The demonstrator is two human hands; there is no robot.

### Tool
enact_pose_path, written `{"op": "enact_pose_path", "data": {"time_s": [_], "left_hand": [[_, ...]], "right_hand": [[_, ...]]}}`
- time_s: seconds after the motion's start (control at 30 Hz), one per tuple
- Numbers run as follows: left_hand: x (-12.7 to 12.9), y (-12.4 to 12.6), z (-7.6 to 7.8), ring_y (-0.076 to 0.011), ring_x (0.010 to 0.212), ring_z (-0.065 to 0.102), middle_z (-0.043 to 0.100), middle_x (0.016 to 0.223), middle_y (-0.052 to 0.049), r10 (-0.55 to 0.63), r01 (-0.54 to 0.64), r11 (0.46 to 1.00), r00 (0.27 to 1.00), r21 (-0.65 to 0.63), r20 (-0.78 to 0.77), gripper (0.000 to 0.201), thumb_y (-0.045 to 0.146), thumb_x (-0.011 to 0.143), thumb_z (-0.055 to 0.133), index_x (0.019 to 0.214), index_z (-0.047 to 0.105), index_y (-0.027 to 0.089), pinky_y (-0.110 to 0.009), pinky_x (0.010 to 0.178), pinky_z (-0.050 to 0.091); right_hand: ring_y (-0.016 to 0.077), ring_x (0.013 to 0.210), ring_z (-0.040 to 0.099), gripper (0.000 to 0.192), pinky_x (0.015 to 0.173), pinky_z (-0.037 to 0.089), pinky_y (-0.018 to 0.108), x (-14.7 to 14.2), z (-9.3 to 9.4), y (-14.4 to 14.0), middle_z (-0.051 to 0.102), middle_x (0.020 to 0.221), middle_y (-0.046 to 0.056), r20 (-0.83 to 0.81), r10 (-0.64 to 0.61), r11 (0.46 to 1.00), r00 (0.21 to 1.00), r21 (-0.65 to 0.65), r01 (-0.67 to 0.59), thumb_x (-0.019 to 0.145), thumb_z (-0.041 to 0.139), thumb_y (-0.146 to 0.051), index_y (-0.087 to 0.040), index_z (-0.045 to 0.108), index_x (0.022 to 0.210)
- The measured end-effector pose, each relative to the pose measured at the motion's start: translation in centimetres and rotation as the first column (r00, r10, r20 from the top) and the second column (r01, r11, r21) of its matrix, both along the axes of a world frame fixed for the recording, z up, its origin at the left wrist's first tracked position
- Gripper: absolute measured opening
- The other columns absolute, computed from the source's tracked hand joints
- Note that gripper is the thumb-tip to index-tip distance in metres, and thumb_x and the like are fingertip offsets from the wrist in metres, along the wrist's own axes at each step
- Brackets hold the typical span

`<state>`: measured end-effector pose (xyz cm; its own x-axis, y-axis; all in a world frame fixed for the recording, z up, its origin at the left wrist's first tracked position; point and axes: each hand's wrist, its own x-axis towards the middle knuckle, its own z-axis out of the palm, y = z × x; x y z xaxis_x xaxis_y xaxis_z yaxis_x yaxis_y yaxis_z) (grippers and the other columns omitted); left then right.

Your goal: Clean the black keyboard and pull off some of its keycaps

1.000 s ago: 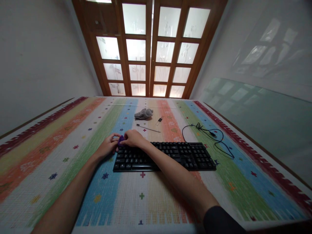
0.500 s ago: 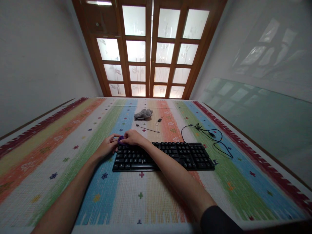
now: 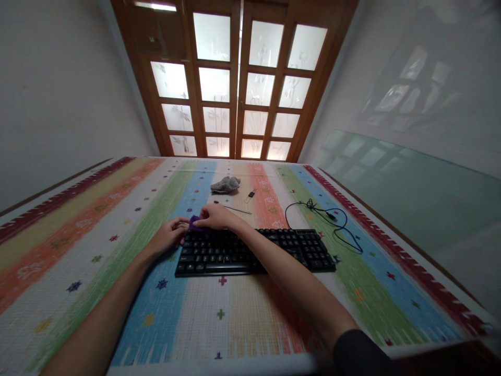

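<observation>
A black keyboard (image 3: 235, 261) lies on the striped tablecloth. At its upper left corner my right hand (image 3: 213, 216) pinches a soft purple lump (image 3: 194, 223) that looks like putty and lies against the keys. My right forearm crosses over the keyboard and hides some of the keys. My left hand (image 3: 171, 235) rests at the keyboard's left end, fingers stretched out, their tips beside the purple lump. Whether those fingertips touch the lump or only the keyboard's corner is hard to see.
Beyond the keyboard are a crumpled grey cloth (image 3: 226, 185), a thin rod (image 3: 238, 210) with a dark tip, and a small black keycap puller (image 3: 251, 195) with wire loops. The keyboard's cable (image 3: 344, 230) is coiled on the right. Wooden glazed doors (image 3: 237, 78) stand behind the table.
The purple lump looks more stretched out at the keyboard corner, with my right hand still on it. The view has shifted slightly, moving the whole scene a little left.
</observation>
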<state>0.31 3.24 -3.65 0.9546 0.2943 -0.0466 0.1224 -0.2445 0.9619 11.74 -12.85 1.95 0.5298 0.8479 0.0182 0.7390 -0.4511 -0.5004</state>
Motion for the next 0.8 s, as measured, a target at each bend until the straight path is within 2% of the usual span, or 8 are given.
{"op": "enact_pose_path", "data": {"time_s": [0.13, 0.33, 0.8], "left_hand": [[-0.2, 0.0, 0.1, -0.0122, 0.044, 0.049, 0.063, 0.061, 0.002, -0.017, 0.017, 0.999, 1.0, 0.027, -0.007, 0.039, 0.045, 0.068, 0.067, 0.095, 0.066, 0.017, -0.022, 0.039, 0.034], [-0.3, -0.1, 0.3, -0.0123, 0.043, 0.047, 0.057, 0.052, 0.004, -0.023, 0.024, 0.999, 0.999, 0.044, -0.023, 0.035, 0.043, 0.069, 0.065, 0.093, 0.067, 0.017, -0.022, 0.04, 0.033], [-0.1, -0.1, 0.0, -0.0127, 0.04, 0.046, 0.052, 0.046, 0.007, -0.012, 0.014, 0.996, 1.0, 0.088, -0.026, 0.039, 0.045, 0.069, 0.062, 0.095, 0.066, 0.016, -0.023, 0.042, 0.033]], "right_hand": [[0.016, 0.078, 0.065, 0.031, 0.062, 0.037, 0.022, -0.1, -1.3, -0.2, 0.076, 0.086, 0.006, 0.03, 0.047, 0.993, 0.998, -0.106, -0.043, 0.083, 0.073, -0.045, -0.017, 0.078, 0.094], [0.0184, 0.084, 0.067, 0.029, 0.063, 0.037, 0.024, -0.2, -1.8, -0.1, 0.077, 0.091, 0.009, 0.091, 0.088, 0.987, 0.992, -0.141, -0.075, 0.09, 0.066, -0.041, -0.017, 0.079, 0.099], [0.0156, 0.078, 0.064, 0.029, 0.065, 0.037, 0.024, -0.1, -2.5, 0.0, 0.076, 0.085, 0.007, 0.098, 0.031, 0.997, 0.995, -0.074, -0.024, 0.091, 0.065, -0.04, -0.015, 0.079, 0.096]]}}
